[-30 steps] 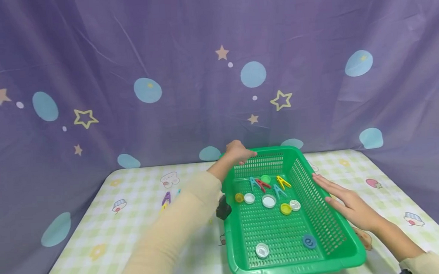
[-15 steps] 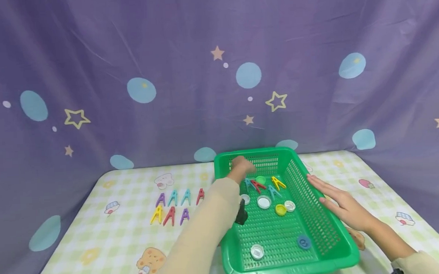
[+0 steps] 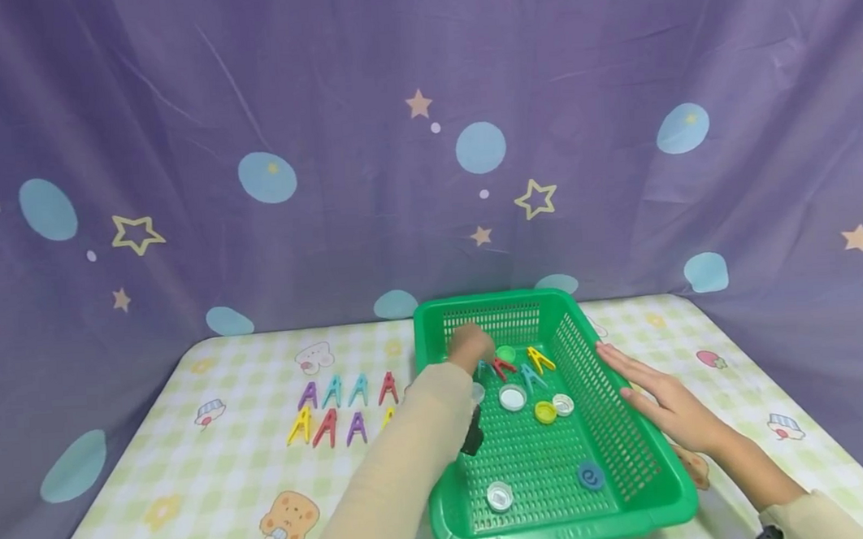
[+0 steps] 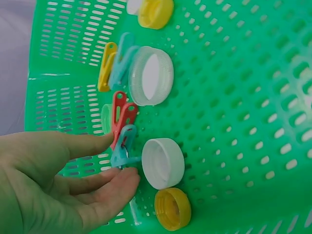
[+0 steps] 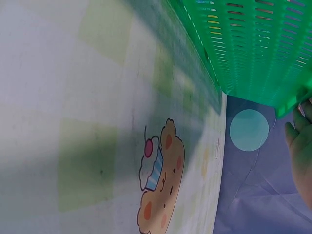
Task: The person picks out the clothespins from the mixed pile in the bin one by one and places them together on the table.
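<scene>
My left hand (image 3: 472,345) reaches down into the far left part of a green plastic basket (image 3: 562,533). In the left wrist view, its thumb and fingertips stand apart on either side of a small blue clothespin (image 4: 122,150). The thumb tip overlaps a red clothespin (image 4: 118,117) lying against the blue one. Beside the fingers are a white bottle cap (image 4: 165,163) and a yellow-brown cap (image 4: 173,208). My right hand (image 3: 665,400) lies with straight fingers along the basket's right rim; the right wrist view catches it only at its edge.
Several clothespins, among them a purple one (image 3: 356,427), stand in two rows on the checked tablecloth (image 3: 216,484) left of the basket. More caps, such as a blue cap (image 3: 591,476), and a yellow clothespin (image 3: 541,359) are in the basket. A purple curtain (image 3: 352,143) hangs behind.
My left hand has come over the basket's far left rim and down inside to the clothespins. Its arm no longer covers most of the rows on the cloth. The right hand stays at the rim.
</scene>
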Demonstrator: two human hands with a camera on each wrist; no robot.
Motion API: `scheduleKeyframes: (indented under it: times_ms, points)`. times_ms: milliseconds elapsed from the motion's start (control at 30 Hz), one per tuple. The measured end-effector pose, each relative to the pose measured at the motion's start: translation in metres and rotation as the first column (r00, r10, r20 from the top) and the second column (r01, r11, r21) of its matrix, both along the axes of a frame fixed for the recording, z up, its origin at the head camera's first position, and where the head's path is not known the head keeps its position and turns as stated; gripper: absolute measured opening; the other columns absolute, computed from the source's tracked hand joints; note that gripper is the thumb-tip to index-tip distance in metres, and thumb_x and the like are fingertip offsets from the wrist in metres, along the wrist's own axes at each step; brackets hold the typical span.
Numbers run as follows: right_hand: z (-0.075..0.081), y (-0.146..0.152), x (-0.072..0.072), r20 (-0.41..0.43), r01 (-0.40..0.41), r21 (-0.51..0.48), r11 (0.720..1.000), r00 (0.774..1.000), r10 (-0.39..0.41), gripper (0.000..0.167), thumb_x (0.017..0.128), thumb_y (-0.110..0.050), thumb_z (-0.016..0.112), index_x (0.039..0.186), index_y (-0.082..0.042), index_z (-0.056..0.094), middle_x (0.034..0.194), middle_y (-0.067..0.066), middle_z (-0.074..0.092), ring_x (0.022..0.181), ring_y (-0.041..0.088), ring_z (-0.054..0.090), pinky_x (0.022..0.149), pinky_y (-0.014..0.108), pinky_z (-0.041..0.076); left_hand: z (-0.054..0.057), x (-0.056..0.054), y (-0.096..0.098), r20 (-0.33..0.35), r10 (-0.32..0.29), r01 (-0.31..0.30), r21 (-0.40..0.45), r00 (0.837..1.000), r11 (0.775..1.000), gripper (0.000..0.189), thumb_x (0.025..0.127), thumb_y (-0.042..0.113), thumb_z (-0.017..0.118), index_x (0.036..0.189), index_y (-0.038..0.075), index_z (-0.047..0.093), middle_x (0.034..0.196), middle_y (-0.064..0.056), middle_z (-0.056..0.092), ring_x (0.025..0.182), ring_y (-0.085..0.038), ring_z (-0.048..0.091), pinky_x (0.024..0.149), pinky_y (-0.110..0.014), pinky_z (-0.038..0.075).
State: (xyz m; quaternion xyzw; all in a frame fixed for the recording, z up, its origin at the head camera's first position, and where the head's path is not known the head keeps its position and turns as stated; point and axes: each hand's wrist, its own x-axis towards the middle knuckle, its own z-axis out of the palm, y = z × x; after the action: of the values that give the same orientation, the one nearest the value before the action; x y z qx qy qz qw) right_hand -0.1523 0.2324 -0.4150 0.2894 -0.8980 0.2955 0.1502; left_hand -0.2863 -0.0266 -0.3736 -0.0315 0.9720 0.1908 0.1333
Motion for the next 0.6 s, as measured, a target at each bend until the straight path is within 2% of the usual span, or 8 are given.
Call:
scheduleKeyframes:
  times_ms: [133,233,367,433,600]
  points:
    - [-0.0010,0.0005,-0.0003,-0.009,-0.002,-0.001,1.000,1.000,0.002,0.057,0.095,0.000,0.049,0.149,-0.007,0.034,0.155,0.017,0.034,0.146,-0.003,0.019,0.110,-0.001,0.014,-0.0031,0.0021,0.0012,-0.019,-0.014,0.013,-0.034,1.000,0.999,0.031,0.078,0.006,0.073,0.108,-0.001,0.065,0.113,-0.013,0.067,0.085,-0.020,0.064,0.069,-0.028,0.056]
    - [-0.0017,0.0008,-0.0001,-0.013,-0.003,-0.003,1.000,1.000,0.003,0.057,0.094,0.000,0.049,0.149,-0.007,0.034,0.155,0.016,0.034,0.147,-0.002,0.020,0.110,-0.001,0.014,-0.0044,0.0036,-0.0003,-0.029,-0.017,0.017,-0.026,0.999,1.000,0.029,0.076,0.000,0.073,0.104,-0.002,0.066,0.112,-0.015,0.067,0.084,-0.022,0.064,0.067,-0.028,0.057]
    - [-0.0018,0.0006,-0.0001,-0.014,-0.002,-0.005,1.000,1.000,0.002,0.057,0.094,0.000,0.049,0.149,-0.008,0.034,0.155,0.016,0.034,0.147,-0.001,0.021,0.110,-0.001,0.015,-0.0032,0.0075,-0.0035,-0.041,0.004,-0.003,0.033,0.999,0.999,0.018,0.085,0.002,0.061,0.101,-0.002,0.067,0.106,-0.016,0.068,0.082,-0.023,0.064,0.067,-0.030,0.057]
    - [-0.0020,0.0005,-0.0002,-0.012,-0.002,-0.005,1.000,1.000,0.002,0.057,0.094,0.000,0.049,0.149,-0.008,0.034,0.155,0.016,0.034,0.147,-0.002,0.020,0.110,-0.001,0.015,-0.0025,0.0088,-0.0048,-0.045,0.010,-0.008,0.049,0.999,0.999,0.020,0.089,0.005,0.055,0.104,-0.002,0.066,0.106,-0.016,0.068,0.082,-0.022,0.063,0.067,-0.031,0.056]
    - [-0.0018,0.0005,-0.0003,-0.007,-0.003,-0.009,1.000,1.000,0.003,0.057,0.095,0.000,0.048,0.149,-0.007,0.034,0.155,0.017,0.034,0.147,-0.002,0.020,0.110,-0.001,0.015,-0.0007,0.0074,-0.0053,-0.018,-0.027,0.027,0.017,0.999,0.999,0.025,0.087,0.003,0.059,0.110,-0.002,0.064,0.106,-0.014,0.064,0.070,-0.018,0.055,0.054,-0.024,0.048]
